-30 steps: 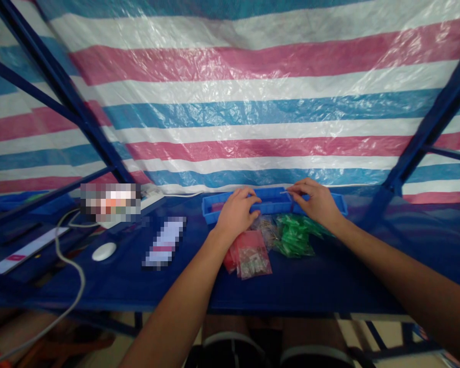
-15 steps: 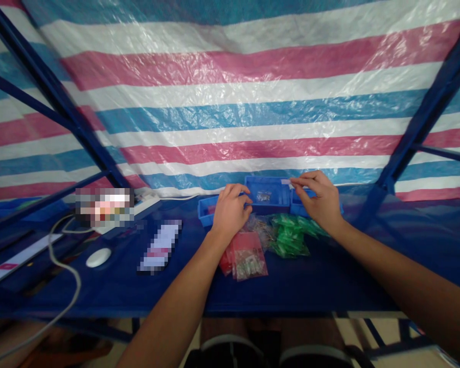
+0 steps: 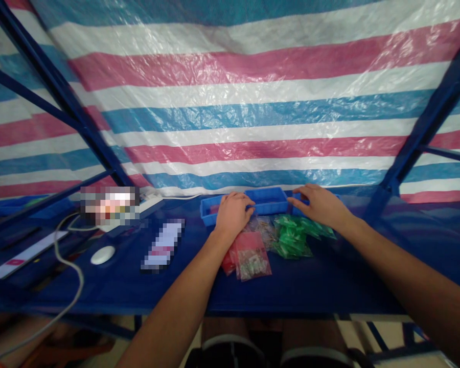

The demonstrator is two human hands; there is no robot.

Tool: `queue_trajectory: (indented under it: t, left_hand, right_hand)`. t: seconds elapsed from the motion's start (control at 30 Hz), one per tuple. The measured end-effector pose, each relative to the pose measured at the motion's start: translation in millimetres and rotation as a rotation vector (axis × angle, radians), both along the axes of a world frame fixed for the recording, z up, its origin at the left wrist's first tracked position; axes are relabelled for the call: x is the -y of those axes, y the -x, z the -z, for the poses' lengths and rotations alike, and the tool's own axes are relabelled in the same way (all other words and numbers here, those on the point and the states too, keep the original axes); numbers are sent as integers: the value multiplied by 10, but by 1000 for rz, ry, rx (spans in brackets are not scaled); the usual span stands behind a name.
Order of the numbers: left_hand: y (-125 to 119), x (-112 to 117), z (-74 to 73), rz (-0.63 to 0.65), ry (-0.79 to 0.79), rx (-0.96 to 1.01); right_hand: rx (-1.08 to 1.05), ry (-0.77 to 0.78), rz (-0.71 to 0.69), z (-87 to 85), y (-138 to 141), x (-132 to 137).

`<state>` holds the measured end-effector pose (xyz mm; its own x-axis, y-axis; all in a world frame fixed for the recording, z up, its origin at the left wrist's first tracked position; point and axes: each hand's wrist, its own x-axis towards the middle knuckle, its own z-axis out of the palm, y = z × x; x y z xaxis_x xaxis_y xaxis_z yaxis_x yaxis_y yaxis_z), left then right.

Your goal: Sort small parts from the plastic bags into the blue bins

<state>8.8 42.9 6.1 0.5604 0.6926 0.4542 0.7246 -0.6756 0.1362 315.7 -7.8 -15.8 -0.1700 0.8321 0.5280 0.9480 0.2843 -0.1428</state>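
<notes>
A shallow blue plastic bin [image 3: 267, 207] sits between my two hands at the back of the table. My left hand [image 3: 233, 212] is at its left end, fingers loosely curved and apart, overlapping another blue bin [image 3: 207, 212]. At the opposite end is my right hand [image 3: 319, 204], thumb and fingers apart, tips close to the wall; whether they touch it I cannot tell. A third blue bin [image 3: 337, 196] is mostly hidden behind that hand. Nearer me lie red-topped bags of small parts [image 3: 253, 255], clear bags of metal pieces [image 3: 266, 228] and green bags [image 3: 293, 237].
To the left lie a blurred-out phone [image 3: 163, 245], a white oval object [image 3: 102, 255] and a long white device [image 3: 26, 254]. A white cable [image 3: 76, 276] crosses there. Blue frame posts [image 3: 417, 122] stand at both sides before a striped plastic sheet [image 3: 253, 112].
The middle bin has gone from tilted towards me to lying flatter, and its inside shows less. My right hand has come down slightly; my left hand stays at the left end.
</notes>
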Motion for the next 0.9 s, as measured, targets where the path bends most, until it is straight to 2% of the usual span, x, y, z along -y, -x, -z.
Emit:
queue_trajectory:
  t: [0.07, 0.17, 0.37, 0.53, 0.63, 0.73, 0.77, 0.83, 0.9]
  left_hand:
    - [-3, 8, -16, -12, 11, -4]
    - [-3, 6, -21, -21, 33, -3]
    - [30, -53, 24, 17, 39, 16]
    - [48, -78, 50, 52, 11, 47]
    - [46, -53, 33, 48, -2, 66]
    - [44, -18, 10, 30, -14, 81]
    - [44, -8, 5, 23, -14, 82]
    - [45, 9, 1, 19, -9, 81]
    - [45, 23, 1, 24, -8, 91]
  right_hand:
    - [1, 105, -56, 67, -30, -31]
    - [5, 150, -130, 140, -49, -75]
    - [26, 136, -230, 205, -96, -165]
    - [57, 32, -216, 245, -68, -199]
    - [36, -37, -216, 149, 7, -125]
    - [-4, -118, -212, -36, 103, 27]
    - [-10, -109, -244, -97, 134, 85]
    - [4, 4, -376, -185, 192, 190]
    - [6, 118, -449, -217, 237, 262]
